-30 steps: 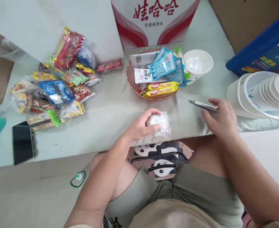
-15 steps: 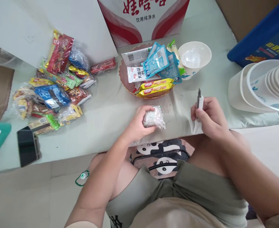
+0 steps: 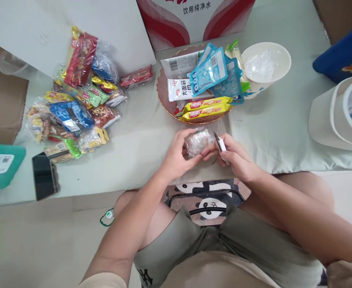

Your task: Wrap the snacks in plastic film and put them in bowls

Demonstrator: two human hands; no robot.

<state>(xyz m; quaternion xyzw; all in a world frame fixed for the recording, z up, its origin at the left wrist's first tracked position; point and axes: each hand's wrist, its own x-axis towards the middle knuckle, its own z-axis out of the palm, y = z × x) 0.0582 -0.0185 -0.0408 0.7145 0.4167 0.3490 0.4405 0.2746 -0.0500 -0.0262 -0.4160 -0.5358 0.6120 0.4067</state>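
Observation:
My left hand (image 3: pixel 177 156) grips a crinkled, clear plastic-wrapped packet (image 3: pixel 197 143) just above the table's front edge. What is inside the wrap is hard to make out. My right hand (image 3: pixel 237 156) is closed around a small white-handled cutter (image 3: pixel 221 147) with a dark blade, its tip pointing up and away from me. The fingers of that hand reach the packet's right side. Behind both hands sits a gold-rimmed basket (image 3: pixel 161 94) of snacks, with blue pouches (image 3: pixel 211 72) and yellow biscuit packs (image 3: pixel 207 110) in it.
A paper cup (image 3: pixel 267 86) with crumpled clear plastic inside stands right of the basket. Wrapped snacks (image 3: pixel 70 116) are heaped at left, near a phone (image 3: pixel 44 176). White bins (image 3: pixel 324 112) stand at right. A red-and-white carton (image 3: pixel 193 24) is behind.
My right hand has brought the cutter leftward, up to the packet. The left hand still holds the packet in about the same place. The camera view has shifted slightly.

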